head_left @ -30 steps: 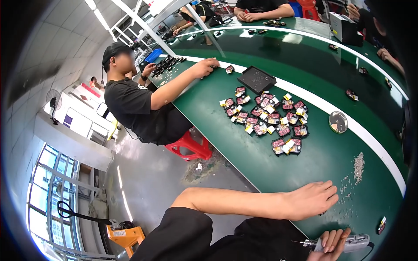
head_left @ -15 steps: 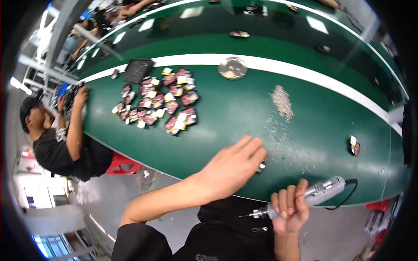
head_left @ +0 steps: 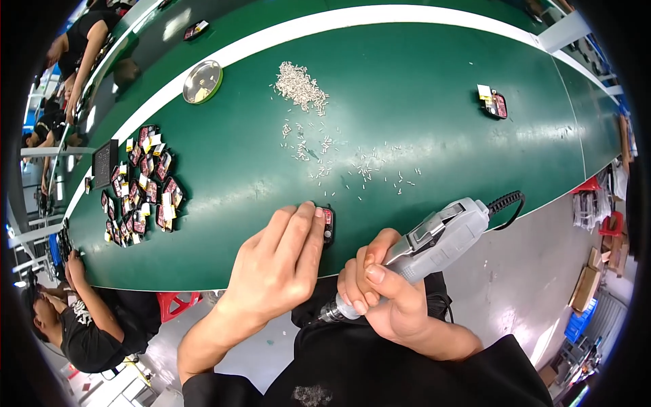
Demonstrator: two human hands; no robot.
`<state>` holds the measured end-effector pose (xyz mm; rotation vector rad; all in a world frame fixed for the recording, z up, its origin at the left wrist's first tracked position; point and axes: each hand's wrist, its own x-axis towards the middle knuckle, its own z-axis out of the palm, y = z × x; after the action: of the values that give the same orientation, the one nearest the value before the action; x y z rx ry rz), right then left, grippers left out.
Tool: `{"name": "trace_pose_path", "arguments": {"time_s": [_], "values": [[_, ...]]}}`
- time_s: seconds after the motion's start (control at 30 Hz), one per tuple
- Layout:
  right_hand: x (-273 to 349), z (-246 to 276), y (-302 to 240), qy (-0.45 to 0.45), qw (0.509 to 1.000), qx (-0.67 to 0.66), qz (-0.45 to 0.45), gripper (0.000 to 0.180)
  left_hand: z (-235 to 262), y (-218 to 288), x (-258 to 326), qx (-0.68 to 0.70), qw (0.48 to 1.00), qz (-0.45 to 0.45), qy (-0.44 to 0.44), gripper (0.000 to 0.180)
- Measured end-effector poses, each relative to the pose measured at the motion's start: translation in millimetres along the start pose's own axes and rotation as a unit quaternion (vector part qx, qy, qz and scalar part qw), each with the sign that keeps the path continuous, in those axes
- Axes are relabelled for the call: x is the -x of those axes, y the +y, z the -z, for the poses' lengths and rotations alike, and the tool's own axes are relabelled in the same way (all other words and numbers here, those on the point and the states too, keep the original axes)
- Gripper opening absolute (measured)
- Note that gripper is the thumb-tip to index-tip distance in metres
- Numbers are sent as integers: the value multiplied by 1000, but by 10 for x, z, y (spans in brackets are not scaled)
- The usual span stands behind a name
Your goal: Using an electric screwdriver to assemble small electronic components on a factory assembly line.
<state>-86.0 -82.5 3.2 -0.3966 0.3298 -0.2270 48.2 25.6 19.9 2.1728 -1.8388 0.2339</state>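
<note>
My left hand (head_left: 274, 261) rests on the table near its front edge, fingers together and bent over a small black unit (head_left: 329, 226) with a red face. Only the unit's right side shows; my fingers cover the rest. My right hand (head_left: 383, 295) is wrapped round a grey electric screwdriver (head_left: 441, 237). The tool is tilted, with its corded end up to the right and its chuck (head_left: 332, 312) down to the left, off the table edge. Beyond my hands lie loose small screws (head_left: 366, 169) and a denser screw pile (head_left: 298, 85).
On the left stand several similar units (head_left: 146, 186) with yellow-and-white tags beside a black tray (head_left: 105, 163). A round dish (head_left: 203, 82) sits near the white rail. One tagged unit (head_left: 495, 105) lies far right. A co-worker (head_left: 88, 325) sits at left.
The view has swung, so the table's contents appear farther left. The screwdriver now slopes more steeply, with its chuck lower. My left hand stays at the small unit.
</note>
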Motion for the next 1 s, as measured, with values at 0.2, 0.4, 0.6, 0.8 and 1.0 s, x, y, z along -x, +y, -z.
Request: {"name": "trace_pose_path", "arguments": {"time_s": [0.2, 0.4, 0.6, 0.8, 1.0], "values": [[70, -9, 107, 56, 997, 36, 31, 10, -18, 261, -23, -36, 999, -31, 6, 27], [19, 19, -37, 2, 1000, 9, 21, 10, 25, 255, 22, 15, 999, 2, -34, 32], [-219, -13, -731, -157, 971, 159, 83, 24, 64, 312, 87, 41, 996, 28, -69, 37], [-579, -80, -900, -268, 917, 256, 147, 31, -53, 324, 182, 18, 998, 36, -51, 41], [-659, -47, -729, -251, 926, 243, 146, 30, -123, 309, 215, 33, 998, 46, 3, 36]]}}
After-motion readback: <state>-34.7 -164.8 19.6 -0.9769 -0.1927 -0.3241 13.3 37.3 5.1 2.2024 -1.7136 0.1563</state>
